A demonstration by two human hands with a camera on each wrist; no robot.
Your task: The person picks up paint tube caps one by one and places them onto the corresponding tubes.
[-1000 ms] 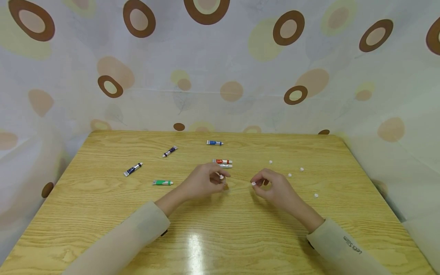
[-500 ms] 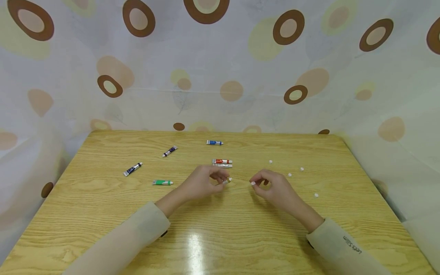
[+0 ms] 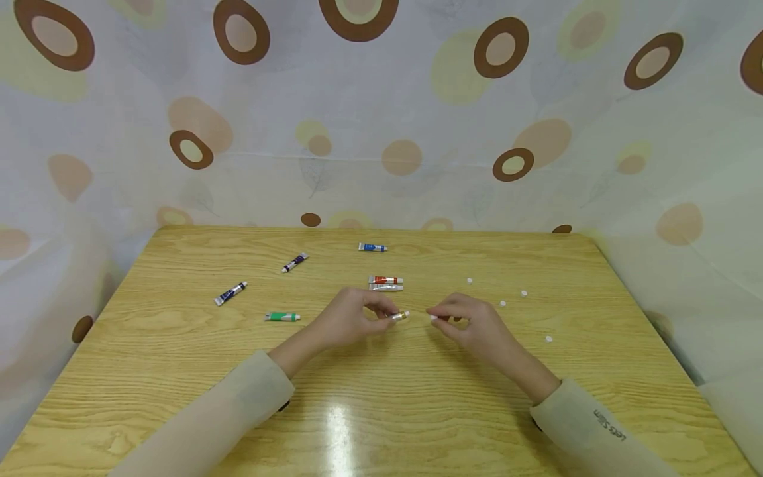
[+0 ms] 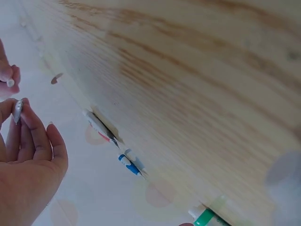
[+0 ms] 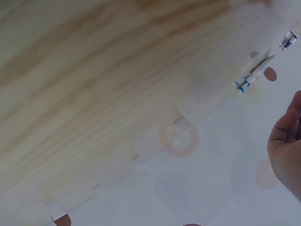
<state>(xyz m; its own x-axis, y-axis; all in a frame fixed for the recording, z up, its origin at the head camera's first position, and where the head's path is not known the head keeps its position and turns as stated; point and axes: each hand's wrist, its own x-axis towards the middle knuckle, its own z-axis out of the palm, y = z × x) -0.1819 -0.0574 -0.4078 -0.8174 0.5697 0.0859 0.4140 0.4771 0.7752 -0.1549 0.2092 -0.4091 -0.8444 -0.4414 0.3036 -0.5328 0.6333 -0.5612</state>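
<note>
Over the middle of the wooden table, my left hand (image 3: 352,318) pinches a small paint tube (image 3: 400,316) with a gold-coloured band. Its white tip points right, and its rear part is hidden by the fingers. In the left wrist view the tube's silver end (image 4: 18,112) shows between thumb and fingertips. Facing it, my right hand (image 3: 479,326) pinches a small white cap (image 3: 434,318) between thumb and index finger, a short gap from the tube's tip. The right wrist view catches only part of the right hand (image 5: 288,146); the cap is out of sight there.
Behind the left hand lie a red tube (image 3: 385,280) and a silvery tube (image 3: 386,288), side by side. A blue tube (image 3: 372,248), purple tube (image 3: 295,262), navy tube (image 3: 230,293) and green tube (image 3: 283,317) lie farther off. Several white caps (image 3: 503,303) are scattered right.
The left fingers have turned the tube from upright to lying sideways, its tip now toward the right hand. The right hand's cap has shifted slightly left, narrowing the gap.
</note>
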